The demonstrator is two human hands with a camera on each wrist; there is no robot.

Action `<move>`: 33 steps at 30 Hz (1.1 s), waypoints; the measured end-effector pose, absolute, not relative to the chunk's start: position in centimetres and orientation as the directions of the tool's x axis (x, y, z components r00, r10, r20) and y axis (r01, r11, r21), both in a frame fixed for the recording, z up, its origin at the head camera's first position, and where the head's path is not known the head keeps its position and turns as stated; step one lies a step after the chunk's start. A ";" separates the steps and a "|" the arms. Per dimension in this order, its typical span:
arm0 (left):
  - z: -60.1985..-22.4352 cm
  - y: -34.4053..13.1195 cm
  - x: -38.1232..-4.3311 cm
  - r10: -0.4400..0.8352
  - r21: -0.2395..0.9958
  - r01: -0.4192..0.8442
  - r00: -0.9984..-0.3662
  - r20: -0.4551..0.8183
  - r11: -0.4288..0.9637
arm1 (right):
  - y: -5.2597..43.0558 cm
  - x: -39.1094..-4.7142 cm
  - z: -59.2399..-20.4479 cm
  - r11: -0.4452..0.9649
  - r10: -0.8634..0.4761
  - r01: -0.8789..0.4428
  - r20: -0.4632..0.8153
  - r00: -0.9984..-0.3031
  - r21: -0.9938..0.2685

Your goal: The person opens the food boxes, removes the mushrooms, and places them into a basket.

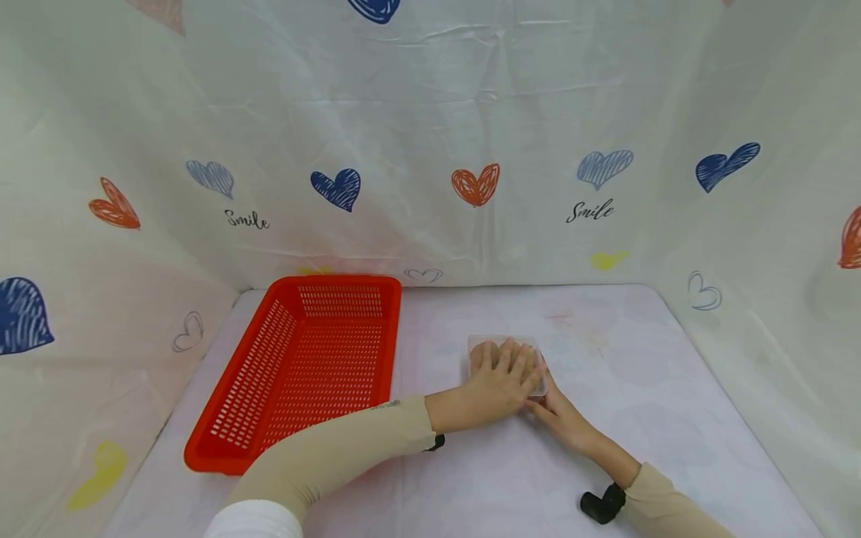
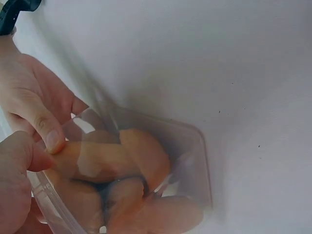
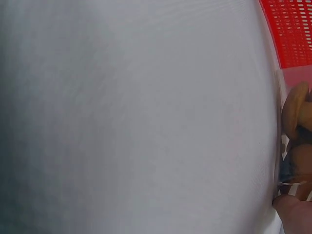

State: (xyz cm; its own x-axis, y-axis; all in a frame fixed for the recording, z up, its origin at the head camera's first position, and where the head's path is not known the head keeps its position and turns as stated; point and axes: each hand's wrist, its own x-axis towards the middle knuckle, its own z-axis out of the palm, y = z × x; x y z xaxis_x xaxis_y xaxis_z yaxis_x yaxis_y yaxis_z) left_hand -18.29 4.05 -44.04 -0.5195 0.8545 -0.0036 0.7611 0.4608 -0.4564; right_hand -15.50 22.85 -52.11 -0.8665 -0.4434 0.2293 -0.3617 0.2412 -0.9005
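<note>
A clear plastic container (image 1: 474, 343) stands on the table right of centre, holding several brownish pieces that look like mushrooms (image 2: 146, 158). Across its top lies my left hand (image 1: 501, 385), fingers spread and fairly straight. My right hand (image 1: 563, 418) grips the container's near right side, its thumb pressed to the wall in the left wrist view. The right wrist view catches only an edge of the container, with brown pieces (image 3: 295, 114) inside and a fingertip below. Where the left fingers end is partly hidden in the wrist views.
A red perforated plastic basket (image 1: 336, 366) sits on the left of the table, and my left forearm passes in front of its near right corner. White sheeting printed with hearts (image 1: 476, 185) walls the table (image 1: 646, 373) at the back and both sides.
</note>
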 end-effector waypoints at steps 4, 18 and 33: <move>-43.9 4.1 -18.4 0.861 -0.459 0.766 -0.509 -0.005 0.450 | 22.9 -15.5 -52.0 0.276 -0.433 -0.391 0.250 -0.866 -0.878; -43.8 4.6 -17.8 0.854 -0.518 0.737 -0.520 -0.024 0.435 | 23.2 -15.5 -51.9 0.395 -0.409 -0.400 0.232 -0.883 -0.827; -42.8 4.8 -17.7 0.842 -0.474 0.763 -0.534 -0.077 0.440 | 23.1 -15.3 -51.2 0.434 -0.399 -0.354 0.175 -0.900 -0.829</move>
State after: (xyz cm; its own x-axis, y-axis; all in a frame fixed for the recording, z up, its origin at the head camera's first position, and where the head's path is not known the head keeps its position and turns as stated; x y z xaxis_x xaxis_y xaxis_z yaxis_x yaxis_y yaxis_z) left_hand -17.69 4.77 -42.84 -0.5339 0.8421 -0.0769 0.7625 0.4402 -0.4741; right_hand -15.30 23.09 -51.21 -0.9001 -0.3991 0.1748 -0.3535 0.4343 -0.8285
